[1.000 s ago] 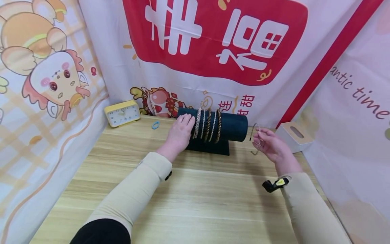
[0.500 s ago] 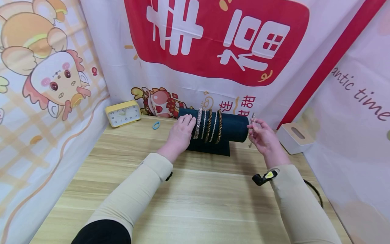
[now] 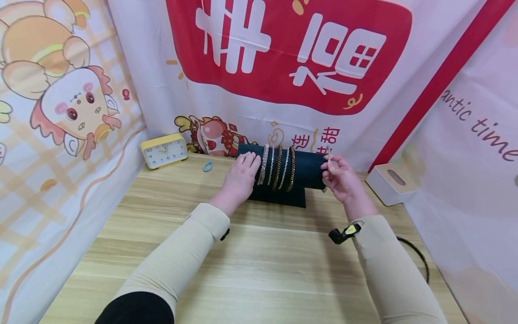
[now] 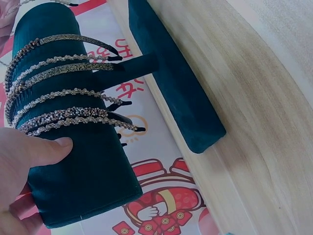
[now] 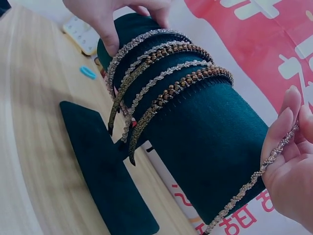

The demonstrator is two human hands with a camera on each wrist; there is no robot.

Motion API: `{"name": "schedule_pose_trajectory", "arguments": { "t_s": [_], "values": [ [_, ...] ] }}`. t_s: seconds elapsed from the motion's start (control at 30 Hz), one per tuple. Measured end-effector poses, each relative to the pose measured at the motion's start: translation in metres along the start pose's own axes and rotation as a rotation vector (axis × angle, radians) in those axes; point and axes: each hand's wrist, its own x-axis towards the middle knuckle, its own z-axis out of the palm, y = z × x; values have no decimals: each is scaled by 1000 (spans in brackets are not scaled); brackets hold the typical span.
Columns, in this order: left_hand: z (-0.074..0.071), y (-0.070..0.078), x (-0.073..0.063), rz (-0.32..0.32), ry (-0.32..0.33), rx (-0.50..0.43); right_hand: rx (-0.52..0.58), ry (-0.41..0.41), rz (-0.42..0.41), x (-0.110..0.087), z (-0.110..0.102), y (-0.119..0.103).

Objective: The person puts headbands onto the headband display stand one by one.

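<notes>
A dark green velvet headband stand (image 3: 308, 170), a roll on a flat foot (image 5: 105, 171), stands at the back of the table. Several beaded headbands sit around the roll, among them a silver one (image 3: 264, 164) and a brown-gold one (image 3: 292, 168). My left hand (image 3: 241, 177) holds the roll's left end, thumb on top (image 4: 56, 149) and fingers partly hidden behind it. At the other end, my right hand (image 3: 341, 180) pinches a thin beaded headband (image 5: 239, 195). This headband overlaps the roll's end in the right wrist view, set apart from the others.
A yellow-framed clock (image 3: 163, 150) stands at the back left, with a small blue ring (image 3: 208, 166) near it. To the right is a white box with a slotted wooden lid (image 3: 390, 183). Printed cloth (image 3: 259, 101) hangs behind the table (image 3: 263, 261). A black cable (image 3: 418, 254) shows beside the right sleeve.
My right hand has moved left with the headband, from beside the roll's right end to over that end. The left hand and the stand have stayed in place.
</notes>
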Motion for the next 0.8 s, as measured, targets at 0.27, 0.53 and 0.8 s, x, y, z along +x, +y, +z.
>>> {"name": "schedule_pose_trajectory", "arguments": {
  "t_s": [0.27, 0.53, 0.8],
  "values": [
    [1, -1, 0, -8, -4, 2, -37, -25, 1, 8, 6, 4],
    [-1, -1, -1, -10, -13, -3, -34, 18, 6, 13, 6, 4],
    [0, -1, -1, -3, -11, -4, 28, 23, 8, 9, -5, -1]
  ]
}}
